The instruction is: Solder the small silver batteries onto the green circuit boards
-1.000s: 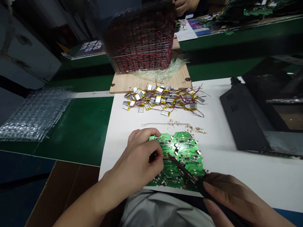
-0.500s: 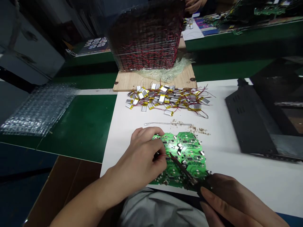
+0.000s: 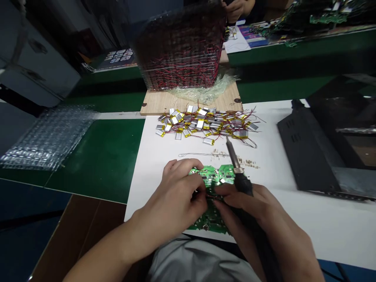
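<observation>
My left hand [image 3: 179,192] rests on the left part of a green circuit board panel [image 3: 209,170], its thumb and index finger pinched on a thin red wire [image 3: 210,196]. In my right hand [image 3: 273,223] is a soldering iron [image 3: 234,156], tip pointing up and away, above the board's right side. The thumb and index fingertips of that hand reach to the wire beside my left fingers. Whether they grip it I cannot tell. Both hands and the iron hide much of the panel.
Beyond the panel lies a heap of small silver battery cells [image 3: 200,124] with wires. Nearer are a thin wire strand [image 3: 195,154] and brown bits [image 3: 249,162]. A wrapped stack [image 3: 185,62] stands on a wooden board [image 3: 158,102]; a black metal box [image 3: 302,152] is right. Another person's hand [image 3: 236,9] shows at the back.
The soldering iron has swung up from the board, its tip now pointing away. My right hand has moved left, its fingertips beside the left hand's. My left hand has stayed put.
</observation>
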`<control>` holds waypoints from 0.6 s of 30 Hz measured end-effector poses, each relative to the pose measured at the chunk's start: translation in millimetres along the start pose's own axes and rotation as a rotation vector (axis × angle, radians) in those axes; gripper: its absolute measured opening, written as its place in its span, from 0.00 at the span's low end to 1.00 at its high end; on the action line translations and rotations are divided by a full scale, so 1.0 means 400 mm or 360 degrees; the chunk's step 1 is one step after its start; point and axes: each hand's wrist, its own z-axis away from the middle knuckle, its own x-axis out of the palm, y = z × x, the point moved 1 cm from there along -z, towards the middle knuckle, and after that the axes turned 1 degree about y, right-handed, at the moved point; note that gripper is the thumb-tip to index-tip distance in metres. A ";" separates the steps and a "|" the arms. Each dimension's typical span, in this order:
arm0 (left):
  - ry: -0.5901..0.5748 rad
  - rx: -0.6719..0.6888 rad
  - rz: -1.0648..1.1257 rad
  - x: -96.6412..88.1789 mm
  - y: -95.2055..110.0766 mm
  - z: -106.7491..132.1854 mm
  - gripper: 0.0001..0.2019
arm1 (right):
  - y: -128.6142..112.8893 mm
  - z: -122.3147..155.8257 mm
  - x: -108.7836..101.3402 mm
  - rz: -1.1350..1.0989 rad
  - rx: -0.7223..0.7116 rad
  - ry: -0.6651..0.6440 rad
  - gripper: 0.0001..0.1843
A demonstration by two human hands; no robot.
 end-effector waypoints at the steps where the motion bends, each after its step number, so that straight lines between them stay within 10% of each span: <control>1: -0.0003 0.0003 0.0002 0.001 0.000 0.000 0.09 | -0.005 -0.008 0.007 0.0026 -0.0024 -0.0012 0.13; 18: 0.0055 0.0078 0.0402 0.002 -0.019 0.024 0.07 | -0.018 -0.016 0.017 -0.0170 -0.0020 0.0101 0.15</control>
